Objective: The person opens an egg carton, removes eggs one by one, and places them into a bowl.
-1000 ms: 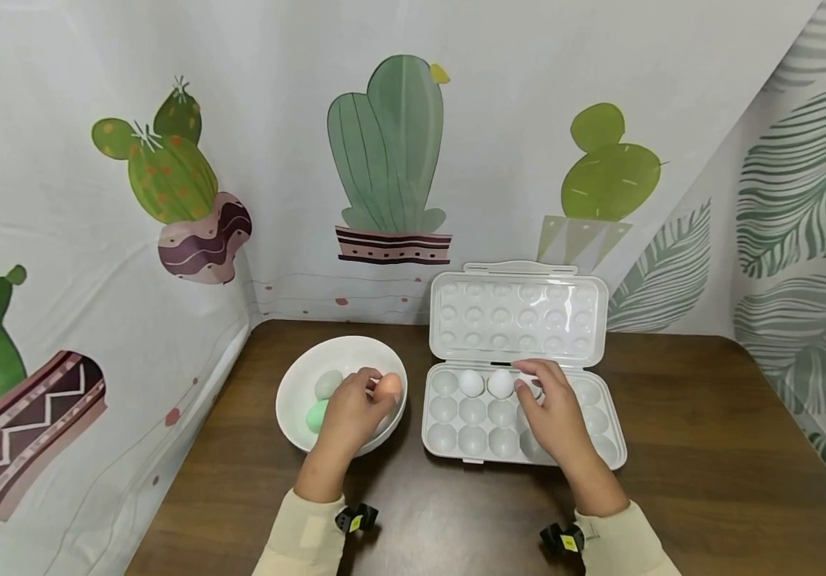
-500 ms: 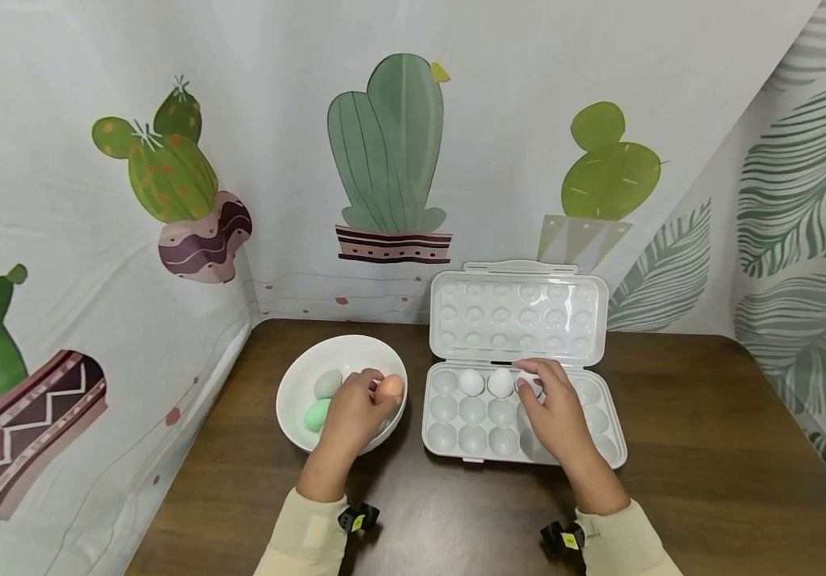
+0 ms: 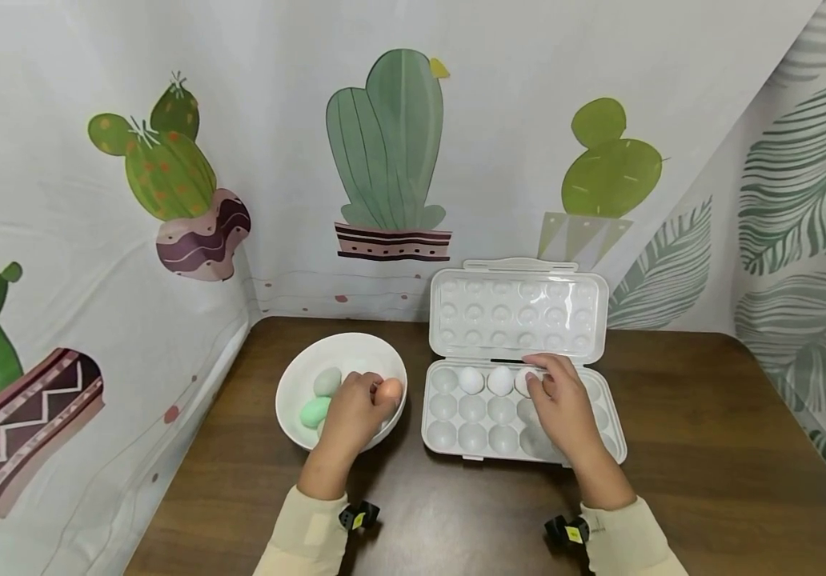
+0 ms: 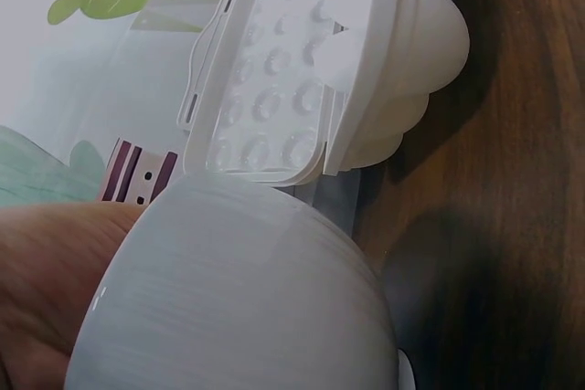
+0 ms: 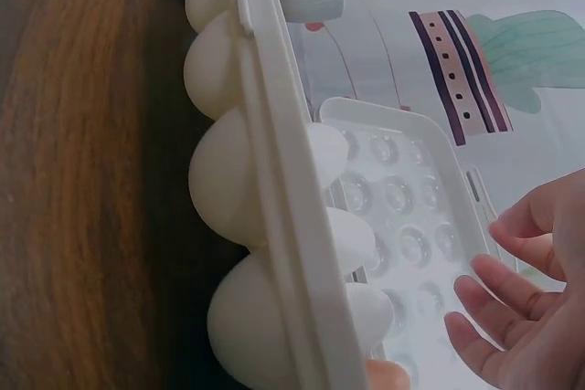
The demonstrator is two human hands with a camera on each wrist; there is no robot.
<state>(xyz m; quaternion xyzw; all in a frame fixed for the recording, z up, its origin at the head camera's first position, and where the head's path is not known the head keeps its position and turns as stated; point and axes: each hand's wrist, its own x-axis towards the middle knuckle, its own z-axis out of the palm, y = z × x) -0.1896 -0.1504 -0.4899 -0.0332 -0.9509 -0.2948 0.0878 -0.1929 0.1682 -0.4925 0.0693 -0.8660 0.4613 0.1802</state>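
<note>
In the head view my left hand (image 3: 351,412) reaches over the white bowl (image 3: 294,368) and pinches an orange egg (image 3: 388,390) near its right rim. A grey-green egg (image 3: 327,382) and a bright green egg (image 3: 314,412) lie in the bowl, and another pale one is partly hidden behind the hand. My right hand (image 3: 564,408) hovers over the egg box (image 3: 472,439), its fingers loosely spread beside the third white egg (image 3: 523,379). Two more white eggs, a left one (image 3: 471,381) and a middle one (image 3: 501,381), fill neighbouring back-row cups. The bowl's wall (image 4: 238,289) hides the left fingertips in the left wrist view.
The box's clear lid (image 3: 517,316) stands raised against the patterned cloth (image 3: 276,160) behind. Both bowl and box rest on a brown wooden table (image 3: 687,432), with a gap between them. Black cameras sit at both wrists.
The right fingers have drawn slightly right and away from the third white egg, showing more of it. The left hand keeps its pinch on the orange egg; the green egg has shifted slightly left.
</note>
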